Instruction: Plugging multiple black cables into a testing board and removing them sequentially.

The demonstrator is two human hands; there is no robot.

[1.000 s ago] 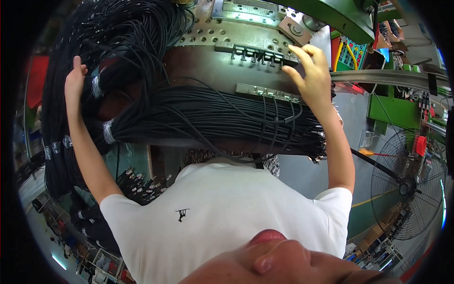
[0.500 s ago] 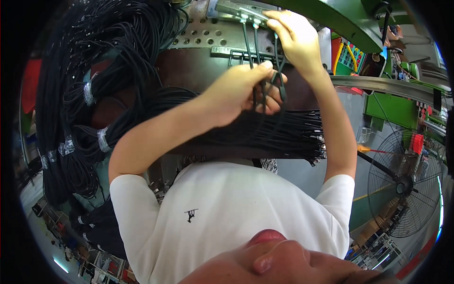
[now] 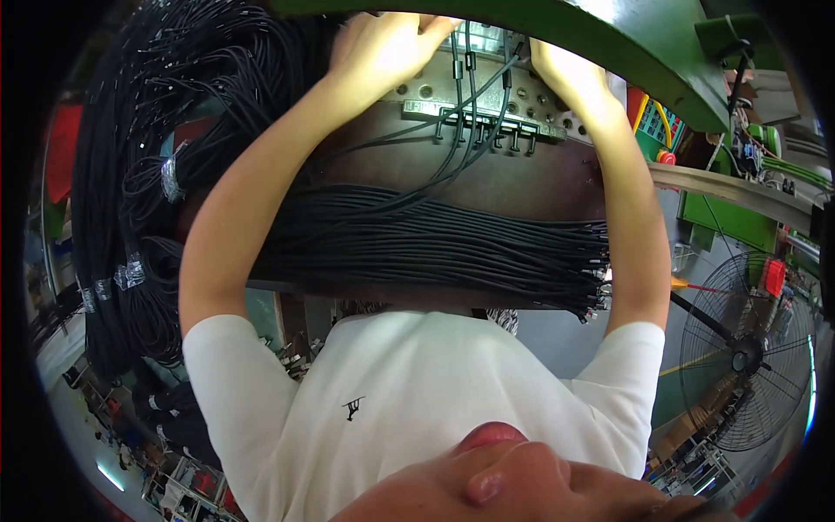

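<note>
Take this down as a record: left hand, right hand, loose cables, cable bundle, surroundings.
Left hand: near the upper edge, beside the loose cables; fingertips partly hidden, grip unclear
Right hand: across the cables from the left, fingers hidden by the green machine frame
Loose cables: black, between the hands, crossing a black pegged strip
Cable bundle: black, spread sideways between pegged strip and white shirt
Surroundings: coiled black cables at left; fan at right

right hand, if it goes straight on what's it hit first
The green beam comes first in the picture, but it partly covers the right hand, so may lie above it; depth is unclear.
</note>
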